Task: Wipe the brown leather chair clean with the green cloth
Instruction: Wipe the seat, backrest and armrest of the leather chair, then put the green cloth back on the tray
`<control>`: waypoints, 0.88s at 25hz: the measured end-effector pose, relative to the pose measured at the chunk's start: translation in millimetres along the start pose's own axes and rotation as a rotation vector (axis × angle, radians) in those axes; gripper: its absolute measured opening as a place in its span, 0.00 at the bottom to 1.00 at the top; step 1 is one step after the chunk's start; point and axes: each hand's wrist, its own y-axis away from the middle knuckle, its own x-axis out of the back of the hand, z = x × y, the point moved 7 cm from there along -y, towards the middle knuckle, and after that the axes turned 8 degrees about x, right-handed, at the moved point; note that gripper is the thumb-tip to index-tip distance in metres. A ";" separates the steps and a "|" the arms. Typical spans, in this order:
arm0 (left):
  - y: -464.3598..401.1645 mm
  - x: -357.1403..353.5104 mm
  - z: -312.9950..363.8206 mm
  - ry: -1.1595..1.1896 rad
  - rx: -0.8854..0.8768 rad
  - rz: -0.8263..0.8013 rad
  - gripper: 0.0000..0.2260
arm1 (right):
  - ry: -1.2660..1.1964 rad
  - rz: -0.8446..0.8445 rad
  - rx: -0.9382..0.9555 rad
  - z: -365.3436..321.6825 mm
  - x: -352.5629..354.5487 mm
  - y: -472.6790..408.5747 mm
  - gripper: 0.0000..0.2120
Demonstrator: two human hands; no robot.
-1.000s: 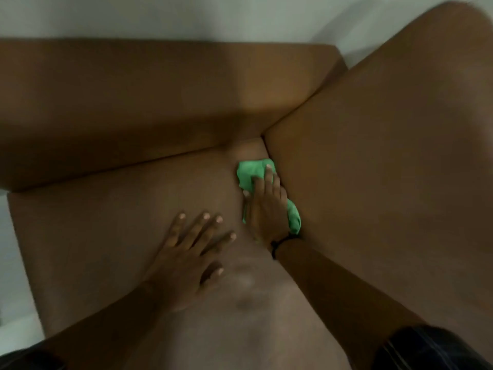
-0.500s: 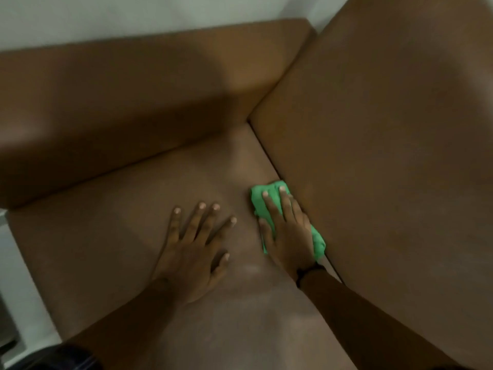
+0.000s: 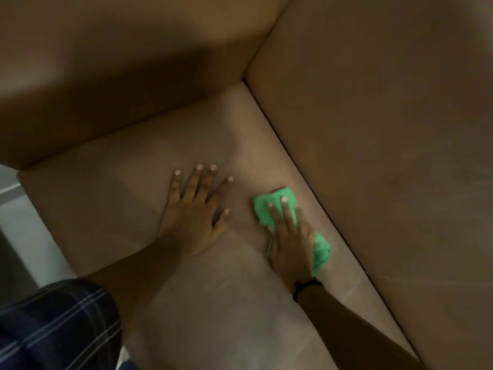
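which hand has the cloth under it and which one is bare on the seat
The right hand presses the green cloth flat beside the seat's right seam. The left hand has nothing under it, fingers spread on the bare seat.

My left hand [image 3: 196, 213] lies flat, fingers spread, palm down on the brown leather chair seat [image 3: 93, 206]. My right hand [image 3: 289, 236], just right of it, presses flat, fingers extended; thin black band [image 3: 305, 285] on that wrist. Both forearms bare.
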 end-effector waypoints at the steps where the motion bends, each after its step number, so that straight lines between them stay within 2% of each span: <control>1: 11.9 8.8 1.2 0.022 0.015 -0.014 0.35 | -0.025 -0.037 0.114 -21.3 4.1 26.5 0.27; 3: 56.9 27.9 -1.1 0.075 0.035 -0.040 0.34 | -0.094 -0.057 0.209 -61.6 21.6 78.2 0.25; 5: 120.3 36.1 -18.1 0.080 0.074 -0.088 0.35 | -0.177 -0.117 0.116 -94.8 32.2 104.5 0.23; 6: 150.8 39.0 -32.3 0.079 0.113 -0.127 0.36 | -0.236 -0.188 0.060 -110.8 37.7 109.4 0.27; 7: 179.7 47.2 -53.3 0.071 0.166 -0.156 0.37 | -0.268 -0.193 0.039 -130.5 46.4 109.3 0.30; 9: 223.8 74.5 -103.2 0.040 0.275 -0.141 0.38 | -0.273 -0.166 0.047 -179.1 70.9 100.7 0.31; 12: 273.1 126.7 -180.6 0.035 0.429 -0.098 0.37 | -0.351 -0.178 0.191 -268.0 98.3 92.8 0.27; 16: 338.3 174.9 -285.4 0.033 0.629 -0.070 0.39 | -0.430 -0.190 0.369 -402.7 109.6 84.2 0.29; 19: 407.0 185.6 -381.5 -0.001 0.761 -0.089 0.40 | -0.460 -0.195 0.519 -525.3 97.3 92.4 0.26; 22: 476.1 183.0 -455.5 -0.019 0.823 -0.074 0.39 | -0.449 -0.210 0.627 -634.0 73.4 108.7 0.25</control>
